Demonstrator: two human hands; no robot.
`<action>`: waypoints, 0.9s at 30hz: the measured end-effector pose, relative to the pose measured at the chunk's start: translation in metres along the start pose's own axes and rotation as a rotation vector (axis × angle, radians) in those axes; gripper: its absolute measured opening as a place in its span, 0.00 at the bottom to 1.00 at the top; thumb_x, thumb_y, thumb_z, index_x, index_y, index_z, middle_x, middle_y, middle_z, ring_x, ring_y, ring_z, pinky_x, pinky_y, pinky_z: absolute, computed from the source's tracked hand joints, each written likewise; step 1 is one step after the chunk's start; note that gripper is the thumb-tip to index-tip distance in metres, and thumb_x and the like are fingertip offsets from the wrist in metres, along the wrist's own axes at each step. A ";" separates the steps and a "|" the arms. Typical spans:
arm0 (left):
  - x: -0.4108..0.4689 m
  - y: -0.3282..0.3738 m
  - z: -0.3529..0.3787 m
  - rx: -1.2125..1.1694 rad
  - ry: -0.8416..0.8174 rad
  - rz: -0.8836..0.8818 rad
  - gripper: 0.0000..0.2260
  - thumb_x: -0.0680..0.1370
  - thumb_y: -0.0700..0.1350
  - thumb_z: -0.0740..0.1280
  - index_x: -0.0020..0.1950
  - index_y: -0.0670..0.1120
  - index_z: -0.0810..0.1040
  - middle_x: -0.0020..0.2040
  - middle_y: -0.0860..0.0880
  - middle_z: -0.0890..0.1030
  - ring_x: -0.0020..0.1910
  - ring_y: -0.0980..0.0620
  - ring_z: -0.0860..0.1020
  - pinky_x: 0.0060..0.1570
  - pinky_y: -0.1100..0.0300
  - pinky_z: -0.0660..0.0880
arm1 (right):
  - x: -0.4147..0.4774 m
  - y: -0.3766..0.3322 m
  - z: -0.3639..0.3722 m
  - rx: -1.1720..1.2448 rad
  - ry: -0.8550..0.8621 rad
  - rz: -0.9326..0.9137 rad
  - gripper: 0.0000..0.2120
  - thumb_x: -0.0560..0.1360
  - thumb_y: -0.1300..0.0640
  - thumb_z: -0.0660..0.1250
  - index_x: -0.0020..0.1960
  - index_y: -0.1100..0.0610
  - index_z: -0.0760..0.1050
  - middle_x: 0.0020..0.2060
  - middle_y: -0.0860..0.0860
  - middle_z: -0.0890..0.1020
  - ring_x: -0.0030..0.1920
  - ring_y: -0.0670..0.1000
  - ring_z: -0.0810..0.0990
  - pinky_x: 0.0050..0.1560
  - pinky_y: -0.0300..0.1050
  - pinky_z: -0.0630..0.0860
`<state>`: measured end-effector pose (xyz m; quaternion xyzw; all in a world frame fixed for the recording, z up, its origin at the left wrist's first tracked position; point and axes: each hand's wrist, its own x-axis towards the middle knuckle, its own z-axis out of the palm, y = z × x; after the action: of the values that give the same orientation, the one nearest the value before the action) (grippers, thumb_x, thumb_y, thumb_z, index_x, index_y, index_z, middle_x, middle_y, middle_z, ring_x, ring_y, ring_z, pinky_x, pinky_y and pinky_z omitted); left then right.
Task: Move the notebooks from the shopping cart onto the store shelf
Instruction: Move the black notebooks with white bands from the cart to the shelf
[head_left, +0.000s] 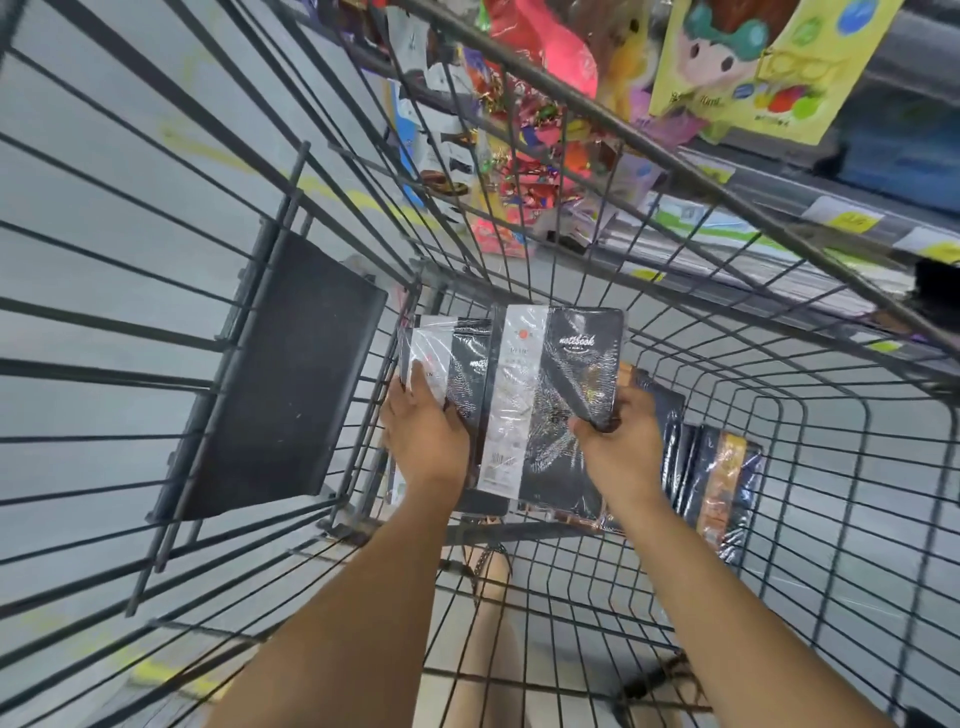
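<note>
Inside the wire shopping cart (810, 415) I hold two shrink-wrapped black notebooks with white paper bands. My right hand (621, 441) grips the larger notebook (561, 395) by its right edge, cover up, lettering visible. My left hand (423, 431) is closed on the second notebook (447, 358), which lies partly under the first, to its left. More wrapped dark notebooks (722, 478), one with an orange band, lie on the cart floor to the right. The store shelf (831, 218) with yellow price tags runs along the upper right, beyond the cart wall.
The cart's black child-seat flap (280, 374) stands at the left. Colourful packaged goods (524, 171) and a yellow cartoon package (748, 57) hang on the shelving beyond the cart. My sandalled foot (488, 566) shows through the cart floor on the grey store floor.
</note>
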<state>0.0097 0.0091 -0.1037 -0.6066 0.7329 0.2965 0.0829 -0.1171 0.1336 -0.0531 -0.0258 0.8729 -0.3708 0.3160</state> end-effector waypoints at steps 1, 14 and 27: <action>-0.001 0.000 0.000 -0.021 0.020 0.014 0.29 0.76 0.40 0.65 0.76 0.46 0.59 0.73 0.39 0.66 0.71 0.38 0.64 0.66 0.39 0.66 | 0.000 0.001 -0.001 0.005 -0.001 0.015 0.19 0.72 0.64 0.72 0.57 0.56 0.67 0.48 0.56 0.80 0.44 0.56 0.81 0.39 0.43 0.78; 0.006 0.004 -0.001 -0.017 -0.026 -0.135 0.34 0.74 0.51 0.69 0.75 0.40 0.60 0.68 0.40 0.71 0.68 0.39 0.66 0.65 0.42 0.66 | -0.010 0.025 -0.007 0.059 0.068 0.093 0.18 0.71 0.67 0.71 0.56 0.57 0.67 0.49 0.62 0.81 0.48 0.60 0.81 0.36 0.32 0.74; -0.028 0.021 -0.048 -0.482 -0.140 -0.137 0.27 0.77 0.38 0.69 0.72 0.49 0.63 0.54 0.45 0.79 0.45 0.48 0.79 0.38 0.59 0.76 | -0.050 0.003 -0.037 0.076 0.027 0.147 0.21 0.72 0.61 0.72 0.62 0.60 0.71 0.52 0.53 0.81 0.46 0.54 0.81 0.45 0.47 0.78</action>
<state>0.0086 0.0084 -0.0441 -0.6350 0.5908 0.4977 0.0065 -0.0970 0.1733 -0.0094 0.0552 0.8619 -0.3799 0.3315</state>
